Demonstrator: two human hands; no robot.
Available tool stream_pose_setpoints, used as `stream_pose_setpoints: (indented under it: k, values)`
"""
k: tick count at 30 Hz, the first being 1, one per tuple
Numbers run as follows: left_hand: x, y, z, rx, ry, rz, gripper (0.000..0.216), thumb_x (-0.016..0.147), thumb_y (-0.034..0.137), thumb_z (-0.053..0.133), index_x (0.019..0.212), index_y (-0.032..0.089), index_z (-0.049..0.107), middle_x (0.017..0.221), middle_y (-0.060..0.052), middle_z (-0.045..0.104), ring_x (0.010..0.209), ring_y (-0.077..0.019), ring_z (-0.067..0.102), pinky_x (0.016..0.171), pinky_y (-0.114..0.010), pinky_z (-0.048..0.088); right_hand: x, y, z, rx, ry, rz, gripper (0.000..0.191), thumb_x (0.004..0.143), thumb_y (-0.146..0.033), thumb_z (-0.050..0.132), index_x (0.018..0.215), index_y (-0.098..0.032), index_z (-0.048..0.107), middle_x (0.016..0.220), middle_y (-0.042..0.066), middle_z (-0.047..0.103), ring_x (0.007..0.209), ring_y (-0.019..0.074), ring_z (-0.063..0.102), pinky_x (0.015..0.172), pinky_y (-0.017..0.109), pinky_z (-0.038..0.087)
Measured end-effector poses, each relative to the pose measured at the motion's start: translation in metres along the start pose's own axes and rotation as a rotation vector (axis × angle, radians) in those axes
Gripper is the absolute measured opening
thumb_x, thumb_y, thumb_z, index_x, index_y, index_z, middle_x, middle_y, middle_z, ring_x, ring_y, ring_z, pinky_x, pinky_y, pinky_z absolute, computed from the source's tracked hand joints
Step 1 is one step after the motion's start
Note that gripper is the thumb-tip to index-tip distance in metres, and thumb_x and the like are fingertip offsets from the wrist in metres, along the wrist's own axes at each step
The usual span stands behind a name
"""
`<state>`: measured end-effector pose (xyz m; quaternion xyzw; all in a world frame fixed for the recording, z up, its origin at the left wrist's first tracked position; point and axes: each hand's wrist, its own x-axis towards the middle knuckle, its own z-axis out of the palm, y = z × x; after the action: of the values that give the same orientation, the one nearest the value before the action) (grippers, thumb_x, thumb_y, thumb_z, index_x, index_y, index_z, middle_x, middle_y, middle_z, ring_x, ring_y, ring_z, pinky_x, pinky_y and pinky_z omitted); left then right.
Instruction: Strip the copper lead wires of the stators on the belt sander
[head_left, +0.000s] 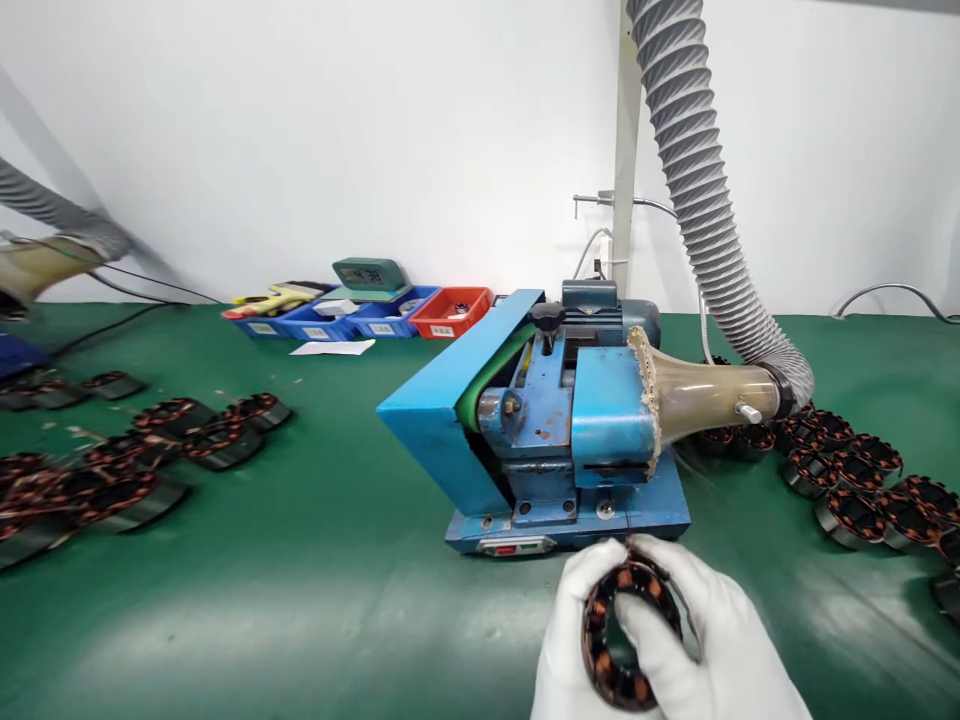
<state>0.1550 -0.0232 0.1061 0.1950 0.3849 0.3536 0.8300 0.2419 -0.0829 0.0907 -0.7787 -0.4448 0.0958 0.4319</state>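
Both my hands wear white gloves and hold one ring-shaped stator (628, 640) with copper windings, low in the middle of the view. My left hand (568, 640) grips its left side with fingers curled round the rim. My right hand (716, 645) wraps the right side, thumb across the ring's opening. A thin wire end sticks up from the stator toward the blue machine (540, 440) just beyond it, which has a slot in its front face (615, 467). The stator is a short way in front of the machine's base.
A grey ribbed hose (701, 200) ends in a translucent funnel (705, 395) at the machine's right side. Several wound stators lie at the right (855, 475) and at the left (142, 460) on the green mat (315, 560). Blue and red bins (382, 315) stand by the wall.
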Motion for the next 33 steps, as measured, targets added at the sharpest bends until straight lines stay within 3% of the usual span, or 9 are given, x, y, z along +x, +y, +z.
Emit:
stream_pose_setpoints:
  k: [3,5,10,15,18,20,25,29,33]
  values:
    - [0.019,0.006,0.011,-0.294,-0.074,-0.318,0.022,0.076,0.037,0.066,0.069,0.017,0.070,0.078,-0.008,0.075,0.074,-0.0165,0.071,0.074,-0.027,0.058,0.022,0.003,0.005,0.006,-0.136,-0.016,0.033,0.084,-0.038,0.055,0.111,-0.025,0.070,0.109,0.007,0.075,0.098,0.0279,0.070,0.082,0.036,0.057]
    - [0.033,0.009,0.014,-0.430,-0.065,-0.378,0.017,0.069,0.030,0.072,0.061,0.016,0.067,0.067,-0.007,0.073,0.065,-0.0138,0.070,0.067,-0.023,0.057,0.038,0.001,0.009,0.014,-0.215,0.000,0.034,0.086,-0.037,0.051,0.109,-0.022,0.071,0.107,0.008,0.075,0.098,0.0291,0.069,0.086,0.039,0.055]
    - [0.061,0.012,0.012,-0.283,0.036,-0.029,0.025,0.046,0.024,0.086,0.061,0.018,0.067,0.059,0.000,0.072,0.058,-0.0122,0.068,0.059,-0.019,0.055,0.061,-0.015,0.015,0.059,-0.211,0.064,0.041,0.090,-0.035,0.037,0.104,-0.016,0.071,0.106,0.013,0.074,0.096,0.0324,0.068,0.088,0.049,0.049]
    - [0.067,0.007,0.014,-0.134,0.106,0.171,0.027,0.045,0.027,0.084,0.064,0.019,0.067,0.064,-0.001,0.074,0.063,-0.0159,0.070,0.060,-0.023,0.056,0.069,-0.020,0.015,0.161,-0.236,0.083,0.038,0.091,-0.036,0.036,0.097,-0.019,0.070,0.096,0.011,0.075,0.088,0.0280,0.069,0.080,0.042,0.052]
    - [0.061,0.007,0.019,0.031,0.065,0.329,0.046,0.031,0.016,0.086,0.072,0.020,0.067,0.075,-0.002,0.074,0.072,-0.0205,0.070,0.068,-0.029,0.057,0.070,-0.018,0.014,0.206,-0.225,0.090,0.035,0.091,-0.036,0.039,0.093,-0.018,0.070,0.093,0.011,0.075,0.086,0.0266,0.070,0.079,0.039,0.053]
    - [0.054,0.010,0.020,0.043,0.064,0.277,0.049,0.030,0.014,0.087,0.073,0.021,0.066,0.077,-0.001,0.072,0.075,-0.0201,0.069,0.071,-0.029,0.056,0.064,-0.015,0.014,0.203,-0.213,0.076,0.035,0.091,-0.037,0.040,0.092,-0.019,0.070,0.092,0.010,0.076,0.084,0.0264,0.070,0.077,0.038,0.054]
    - [0.034,0.015,0.009,-0.048,0.037,-0.067,0.028,0.067,0.044,0.073,0.067,0.017,0.065,0.074,-0.007,0.067,0.070,-0.0173,0.066,0.065,-0.028,0.056,0.030,0.000,0.014,0.115,-0.058,0.074,0.030,0.086,-0.039,0.052,0.102,-0.023,0.072,0.100,0.011,0.076,0.090,0.0294,0.071,0.076,0.036,0.057]
    - [0.036,0.012,0.007,-0.224,0.026,-0.256,0.025,0.065,0.039,0.077,0.064,0.018,0.062,0.067,-0.001,0.065,0.064,-0.0121,0.065,0.064,-0.021,0.055,0.030,0.000,0.017,0.177,-0.119,0.079,0.032,0.088,-0.035,0.047,0.100,-0.021,0.072,0.098,0.009,0.077,0.088,0.0261,0.072,0.076,0.033,0.058]
    - [0.052,0.007,0.012,-0.011,0.075,0.122,0.030,0.048,0.024,0.084,0.068,0.020,0.062,0.071,-0.001,0.069,0.069,-0.0183,0.068,0.066,-0.027,0.056,0.053,-0.008,0.017,0.224,-0.164,0.089,0.032,0.089,-0.033,0.044,0.098,-0.018,0.071,0.097,0.010,0.076,0.089,0.0250,0.071,0.080,0.035,0.055]
